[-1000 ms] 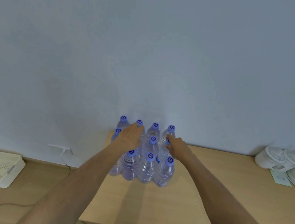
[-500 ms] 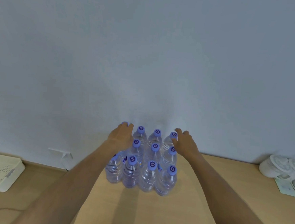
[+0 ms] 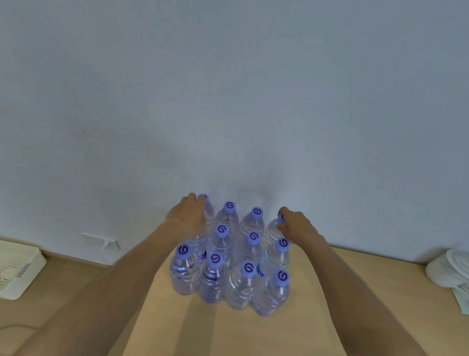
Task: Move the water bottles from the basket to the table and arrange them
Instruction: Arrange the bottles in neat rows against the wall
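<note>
I see the water bottles point(image 3: 231, 257) standing upright in a tight block of three rows on the table point(image 3: 243, 341), close to the wall point(image 3: 235, 79). Half a second ago both hands sat a little lower over the outer bottles; now they have reached to the back corners. My view has the left hand point(image 3: 188, 215) curled round the neck of the back-left bottle point(image 3: 206, 215), fingers over its cap. The right hand point(image 3: 298, 226) curls round the top of the back-right bottle point(image 3: 272, 231), hiding most of its cap. The front row looks unchanged.

The bottles are clear ribbed plastic, rounded at the shoulder, each with a lilac screw cap bearing a dark swirl mark. The table is pale, smooth wood-grain with a straight left edge. On the floor to the left lies a cream perforated plastic basket point(image 3: 4, 268), squarish with rounded corners. At the far right rests a white rounded object point(image 3: 456, 269), too blurred for me to identify.
</note>
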Tool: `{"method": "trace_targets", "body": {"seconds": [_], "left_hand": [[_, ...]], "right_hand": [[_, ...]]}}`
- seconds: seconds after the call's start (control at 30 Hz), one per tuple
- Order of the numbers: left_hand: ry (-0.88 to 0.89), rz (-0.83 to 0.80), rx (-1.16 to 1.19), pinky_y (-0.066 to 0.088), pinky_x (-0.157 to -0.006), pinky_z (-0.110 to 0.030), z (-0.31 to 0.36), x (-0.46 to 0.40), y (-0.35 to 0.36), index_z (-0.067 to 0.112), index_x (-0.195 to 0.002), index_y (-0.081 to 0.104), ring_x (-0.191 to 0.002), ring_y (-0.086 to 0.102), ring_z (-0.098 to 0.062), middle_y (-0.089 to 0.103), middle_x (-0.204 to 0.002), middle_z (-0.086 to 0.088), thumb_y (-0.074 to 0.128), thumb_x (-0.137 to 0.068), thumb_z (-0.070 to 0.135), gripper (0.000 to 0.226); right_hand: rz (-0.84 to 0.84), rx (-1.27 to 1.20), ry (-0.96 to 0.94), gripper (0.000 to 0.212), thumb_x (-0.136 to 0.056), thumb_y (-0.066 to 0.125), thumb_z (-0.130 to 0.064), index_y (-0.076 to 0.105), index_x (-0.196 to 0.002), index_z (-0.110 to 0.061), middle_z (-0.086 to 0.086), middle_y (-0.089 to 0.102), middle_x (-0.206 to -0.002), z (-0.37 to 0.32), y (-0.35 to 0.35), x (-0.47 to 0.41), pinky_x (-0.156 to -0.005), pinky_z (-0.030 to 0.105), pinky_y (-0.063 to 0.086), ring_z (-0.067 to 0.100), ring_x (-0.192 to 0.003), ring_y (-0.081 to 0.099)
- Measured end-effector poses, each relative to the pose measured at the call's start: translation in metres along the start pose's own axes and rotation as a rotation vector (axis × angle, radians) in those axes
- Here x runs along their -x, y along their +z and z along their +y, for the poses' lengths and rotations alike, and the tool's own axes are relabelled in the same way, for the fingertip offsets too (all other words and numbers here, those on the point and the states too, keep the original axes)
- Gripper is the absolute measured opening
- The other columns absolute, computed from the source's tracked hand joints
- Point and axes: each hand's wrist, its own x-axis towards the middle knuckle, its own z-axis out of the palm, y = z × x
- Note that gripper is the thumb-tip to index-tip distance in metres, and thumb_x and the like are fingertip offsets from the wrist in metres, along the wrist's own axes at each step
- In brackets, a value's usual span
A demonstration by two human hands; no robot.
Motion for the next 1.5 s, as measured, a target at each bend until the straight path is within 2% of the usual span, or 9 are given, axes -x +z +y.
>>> {"method": "trace_targets", "body": {"seconds": [0.27,0.4,0.53,0.7,0.83,0.97,1.3,1.43,1.5], "left_hand": [[0.008,0.001,0.001,0.046,-0.089,-0.037,-0.004,-0.007,0.000,0.007,-0.133,0.041,-0.116,0.049,-0.031,0.045,-0.126,-0.015,0.038,-0.100,0.018,0.036],[-0.002,0.018,0.034,0.046,-0.086,-0.037,-0.005,-0.014,-0.003,0.008,-0.135,0.037,-0.116,0.048,-0.033,0.041,-0.128,-0.016,0.040,-0.097,0.011,0.038],[0.013,-0.059,0.032,0.047,-0.087,-0.038,-0.009,-0.032,-0.005,0.015,-0.145,0.027,-0.116,0.049,-0.034,0.037,-0.134,-0.017,0.043,-0.097,0.010,0.051],[0.017,-0.153,0.016,0.037,-0.063,-0.032,-0.010,-0.048,-0.006,0.004,-0.125,0.042,-0.081,0.045,-0.027,0.047,-0.101,-0.014,0.044,-0.098,0.013,0.029],[0.026,-0.150,0.006,0.046,-0.080,-0.036,-0.009,-0.051,-0.008,0.004,-0.120,0.048,-0.089,0.050,-0.029,0.051,-0.113,-0.016,0.048,-0.097,0.013,0.025],[0.033,-0.163,-0.017,0.047,-0.084,-0.034,-0.007,-0.054,-0.006,0.003,-0.118,0.054,-0.108,0.058,-0.031,0.054,-0.121,-0.017,0.048,-0.097,0.011,0.024],[-0.006,-0.159,0.046,0.048,-0.084,-0.037,-0.008,-0.048,-0.007,0.004,-0.128,0.046,-0.107,0.056,-0.033,0.050,-0.124,-0.018,0.044,-0.099,0.013,0.030],[-0.021,-0.158,0.069,0.041,-0.066,-0.032,-0.011,-0.042,-0.006,0.005,-0.137,0.039,-0.082,0.051,-0.026,0.052,-0.112,-0.016,0.044,-0.098,0.014,0.040],[-0.001,-0.129,0.058,0.044,-0.072,-0.032,-0.010,-0.036,-0.005,0.005,-0.140,0.036,-0.090,0.052,-0.027,0.050,-0.117,-0.016,0.044,-0.099,0.021,0.045]], "right_hand": [[-0.029,0.002,0.005,0.037,-0.099,0.047,-0.022,0.043,-0.133,-0.010,0.018,0.056,-0.124,-0.002,-0.003,0.001,-0.073,0.029,0.039,0.023,-0.088,0.050],[-0.003,-0.038,0.032,0.057,-0.097,0.050,-0.032,0.027,-0.147,-0.017,0.018,0.055,-0.131,-0.002,-0.004,0.006,-0.090,0.037,0.047,0.032,-0.114,0.057],[0.107,-0.034,0.045,0.057,-0.099,0.042,-0.039,0.023,-0.148,-0.017,0.016,0.062,-0.120,-0.002,-0.001,0.018,-0.085,0.039,0.049,0.031,-0.109,0.060],[0.149,-0.047,0.039,0.054,-0.100,0.039,-0.039,0.025,-0.147,-0.015,0.016,0.059,-0.123,0.004,0.001,0.036,-0.086,0.039,0.048,0.031,-0.112,0.058],[0.170,-0.063,0.038,0.051,-0.101,0.036,-0.039,0.028,-0.145,-0.014,0.017,0.058,-0.125,0.006,0.002,0.046,-0.088,0.040,0.048,0.032,-0.113,0.057],[0.178,-0.078,0.047,0.049,-0.101,0.034,-0.038,0.030,-0.144,-0.015,0.016,0.058,-0.126,0.006,0.003,0.051,-0.090,0.041,0.049,0.032,-0.114,0.057],[0.167,-0.068,0.044,0.048,-0.101,0.035,-0.037,0.031,-0.143,-0.015,0.017,0.061,-0.121,-0.002,0.007,0.056,-0.085,0.040,0.050,0.032,-0.107,0.060],[0.159,-0.066,0.048,0.048,-0.101,0.036,-0.038,0.031,-0.143,-0.014,0.017,0.061,-0.115,-0.008,0.006,0.060,-0.077,0.036,0.047,0.031,-0.103,0.060],[0.156,-0.070,0.055,0.049,-0.100,0.036,-0.038,0.031,-0.143,-0.014,0.017,0.060,-0.116,-0.012,0.005,0.064,-0.080,0.038,0.048,0.032,-0.104,0.060]]}}
